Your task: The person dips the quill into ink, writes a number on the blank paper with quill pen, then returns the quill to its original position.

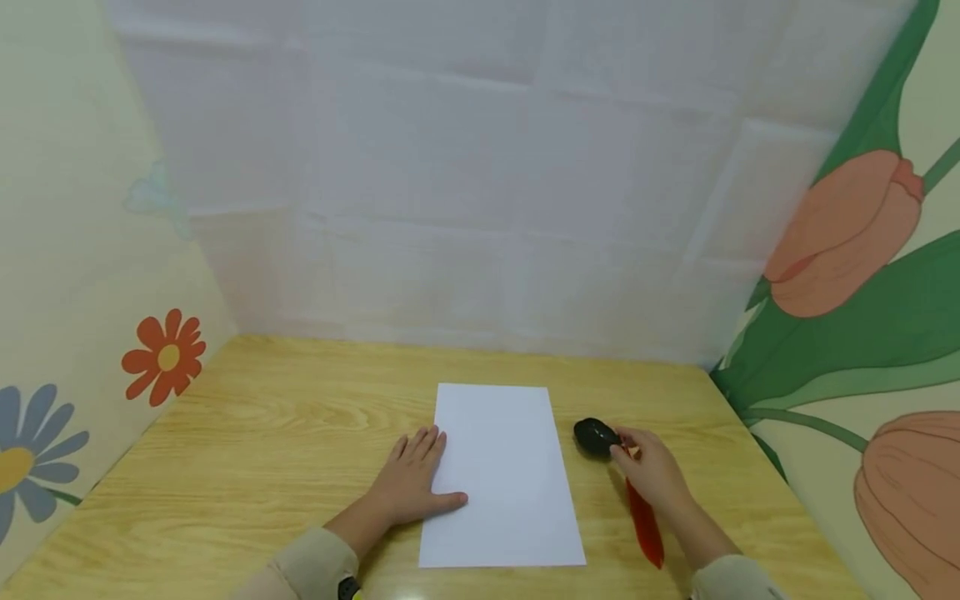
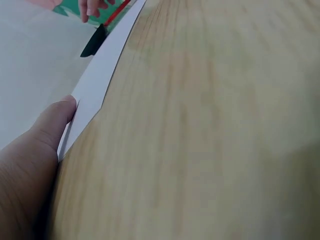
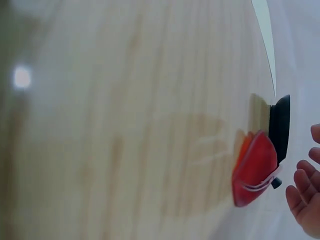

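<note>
The left hand [image 1: 411, 485] lies flat, fingers spread over the left edge of the white paper [image 1: 504, 483], apparently steadying it on the counter [image 1: 300, 400]. A red-handled utensil [image 1: 642, 517] lies to its right, handle conveniently toward the person; the right hand's [image 1: 657, 471] fingers, loosely bent, hold nothing.
</note>
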{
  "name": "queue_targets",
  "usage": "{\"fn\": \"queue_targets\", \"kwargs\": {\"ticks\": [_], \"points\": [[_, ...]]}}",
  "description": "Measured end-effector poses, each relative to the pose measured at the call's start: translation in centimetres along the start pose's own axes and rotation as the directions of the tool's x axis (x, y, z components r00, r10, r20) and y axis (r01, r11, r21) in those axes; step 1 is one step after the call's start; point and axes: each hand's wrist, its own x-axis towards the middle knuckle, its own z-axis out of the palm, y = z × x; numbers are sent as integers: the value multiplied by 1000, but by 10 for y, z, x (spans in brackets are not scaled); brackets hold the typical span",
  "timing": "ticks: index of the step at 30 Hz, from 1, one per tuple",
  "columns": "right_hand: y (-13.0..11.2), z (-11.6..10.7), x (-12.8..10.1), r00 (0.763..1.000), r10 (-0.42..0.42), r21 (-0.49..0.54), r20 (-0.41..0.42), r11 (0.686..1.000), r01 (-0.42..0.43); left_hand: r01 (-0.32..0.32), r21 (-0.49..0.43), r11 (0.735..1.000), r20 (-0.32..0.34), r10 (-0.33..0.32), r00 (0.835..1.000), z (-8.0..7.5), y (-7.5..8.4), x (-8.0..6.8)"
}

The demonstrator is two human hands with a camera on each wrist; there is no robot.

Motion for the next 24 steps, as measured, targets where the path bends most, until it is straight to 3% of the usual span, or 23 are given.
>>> {"fn": "queue_targets", "kwargs": {"ticks": [16, 24], "points": [[18, 2, 2, 983, 174, 115, 64, 977, -180, -2, 13, 1000, -1, 2, 1000, 2, -4, -2], [19, 6, 2, 976, 214, 149, 48, 964, -219, -14, 8, 1000, -6, 14, 1000, 4, -6, -3]]}}
